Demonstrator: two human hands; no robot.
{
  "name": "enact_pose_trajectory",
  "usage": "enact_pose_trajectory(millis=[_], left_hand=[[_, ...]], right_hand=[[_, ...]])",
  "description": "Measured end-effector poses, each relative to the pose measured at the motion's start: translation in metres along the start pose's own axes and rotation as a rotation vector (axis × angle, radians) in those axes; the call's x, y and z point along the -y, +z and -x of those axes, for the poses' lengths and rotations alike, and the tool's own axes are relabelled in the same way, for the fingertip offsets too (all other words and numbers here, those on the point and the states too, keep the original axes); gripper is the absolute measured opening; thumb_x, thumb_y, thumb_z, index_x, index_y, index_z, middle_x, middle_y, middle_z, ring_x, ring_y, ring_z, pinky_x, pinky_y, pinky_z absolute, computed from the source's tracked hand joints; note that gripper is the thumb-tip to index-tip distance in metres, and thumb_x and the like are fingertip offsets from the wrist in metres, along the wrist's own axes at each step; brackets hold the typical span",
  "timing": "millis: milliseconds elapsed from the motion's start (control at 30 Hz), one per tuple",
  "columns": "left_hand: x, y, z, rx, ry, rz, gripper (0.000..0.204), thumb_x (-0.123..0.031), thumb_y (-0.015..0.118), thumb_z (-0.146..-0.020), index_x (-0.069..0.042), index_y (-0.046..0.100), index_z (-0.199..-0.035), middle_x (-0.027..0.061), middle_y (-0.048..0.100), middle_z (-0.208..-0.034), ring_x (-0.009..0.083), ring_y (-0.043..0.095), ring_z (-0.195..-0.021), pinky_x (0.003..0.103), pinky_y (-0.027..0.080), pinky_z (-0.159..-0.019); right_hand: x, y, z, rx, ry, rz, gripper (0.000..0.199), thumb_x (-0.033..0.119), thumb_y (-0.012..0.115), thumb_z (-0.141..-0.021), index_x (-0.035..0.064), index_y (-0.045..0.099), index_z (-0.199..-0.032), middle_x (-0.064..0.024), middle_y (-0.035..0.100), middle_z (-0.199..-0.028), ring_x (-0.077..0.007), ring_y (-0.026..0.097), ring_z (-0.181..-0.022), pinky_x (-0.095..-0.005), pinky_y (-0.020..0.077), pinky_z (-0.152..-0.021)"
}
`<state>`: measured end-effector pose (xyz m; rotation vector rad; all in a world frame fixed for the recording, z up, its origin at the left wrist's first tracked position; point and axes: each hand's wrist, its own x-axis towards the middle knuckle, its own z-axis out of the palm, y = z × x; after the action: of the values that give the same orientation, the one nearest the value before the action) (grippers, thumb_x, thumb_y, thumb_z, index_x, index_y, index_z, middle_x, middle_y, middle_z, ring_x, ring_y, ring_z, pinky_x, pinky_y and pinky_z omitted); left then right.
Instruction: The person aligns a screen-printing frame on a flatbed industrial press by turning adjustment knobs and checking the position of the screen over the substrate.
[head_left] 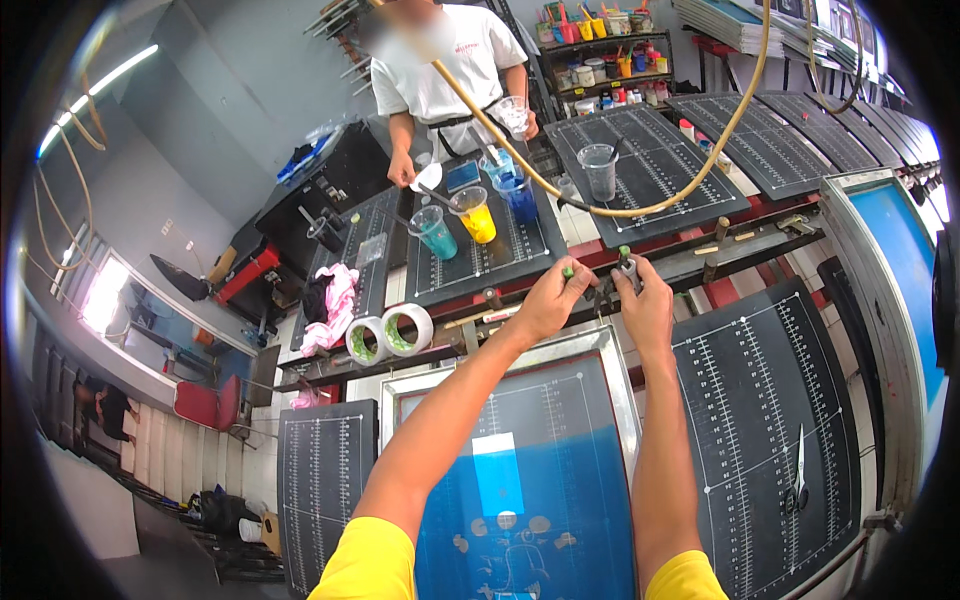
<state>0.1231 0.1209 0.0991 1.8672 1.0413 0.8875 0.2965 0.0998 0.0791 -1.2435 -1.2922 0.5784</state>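
Observation:
Both my arms reach over a silk-screen frame (622, 400) with blue mesh and a faint drawing in its lower part. Beyond its far edge, my left hand (548, 302) is closed, thumb and fingers pinching a small green-ended piece (568, 272). Close to its right, my right hand (645, 305) is closed round a grey metal fitting with a green top (625, 252). Dark metal parts between the hands are too small to make out. The hands are near the black rail (690, 262) behind the frame.
Plastic cups of teal (436, 238), yellow (477, 220) and blue paint (517, 203) stand on a black gridded board. Two tape rolls (406, 330) sit left on the rail. Scissors (797, 480) lie right. Across the table stands a person (455, 60); a hose (690, 190) hangs overhead.

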Motion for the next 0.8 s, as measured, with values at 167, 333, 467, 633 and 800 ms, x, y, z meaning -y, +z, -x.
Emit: enact_pose_trajectory(millis=[167, 333, 467, 633, 800], left_hand=[[-0.001, 0.007, -0.003, -0.025, 0.017, -0.015, 0.036, -0.038, 0.045, -0.103, -0.004, 0.058, -0.103, 0.0025, 0.061, -0.095, 0.0102, 0.051, -0.086, 0.025, 0.041, -0.081], [-0.001, 0.011, -0.002, -0.041, 0.011, -0.003, 0.036, -0.038, 0.045, -0.103, -0.004, 0.057, -0.101, 0.0004, 0.055, -0.085, 0.0096, 0.046, -0.078, 0.025, 0.040, -0.074], [0.012, 0.017, -0.009, -0.047, 0.077, -0.059, 0.036, -0.037, 0.046, -0.102, -0.003, 0.056, -0.100, 0.0029, 0.058, -0.087, 0.0112, 0.049, -0.081, 0.026, 0.042, -0.078], [0.010, 0.011, -0.003, -0.053, 0.025, -0.064, 0.035, -0.036, 0.046, -0.102, -0.003, 0.056, -0.100, 0.0038, 0.060, -0.088, 0.0115, 0.050, -0.082, 0.027, 0.042, -0.078], [0.010, 0.011, -0.009, -0.019, 0.023, -0.074, 0.037, -0.038, 0.045, -0.103, -0.003, 0.056, -0.099, 0.0010, 0.053, -0.080, 0.0110, 0.046, -0.074, 0.026, 0.041, -0.072]], right_hand=[[-0.002, -0.006, -0.002, 0.007, 0.035, 0.020, 0.027, 0.014, 0.066, -0.087, 0.0028, 0.064, -0.111, -0.0193, 0.069, -0.090, -0.0341, 0.068, -0.086, -0.0386, 0.0499, -0.074], [-0.010, -0.002, -0.001, 0.015, 0.071, 0.075, 0.029, 0.018, 0.067, -0.087, 0.0042, 0.064, -0.113, -0.0181, 0.069, -0.088, -0.0326, 0.068, -0.082, -0.0371, 0.0496, -0.073], [-0.016, -0.003, -0.001, 0.010, 0.021, 0.036, 0.030, 0.018, 0.068, -0.086, 0.0040, 0.065, -0.112, -0.0190, 0.069, -0.087, -0.0331, 0.068, -0.081, -0.0366, 0.0497, -0.072], [-0.014, 0.003, 0.000, 0.039, 0.046, 0.058, 0.030, 0.016, 0.068, -0.086, 0.0046, 0.065, -0.113, -0.0190, 0.069, -0.089, -0.0335, 0.068, -0.082, -0.0372, 0.0499, -0.072], [-0.015, 0.002, 0.000, 0.029, 0.075, 0.071, 0.030, 0.016, 0.068, -0.085, 0.0050, 0.066, -0.113, -0.0187, 0.069, -0.089, -0.0337, 0.068, -0.084, -0.0371, 0.0501, -0.073]])
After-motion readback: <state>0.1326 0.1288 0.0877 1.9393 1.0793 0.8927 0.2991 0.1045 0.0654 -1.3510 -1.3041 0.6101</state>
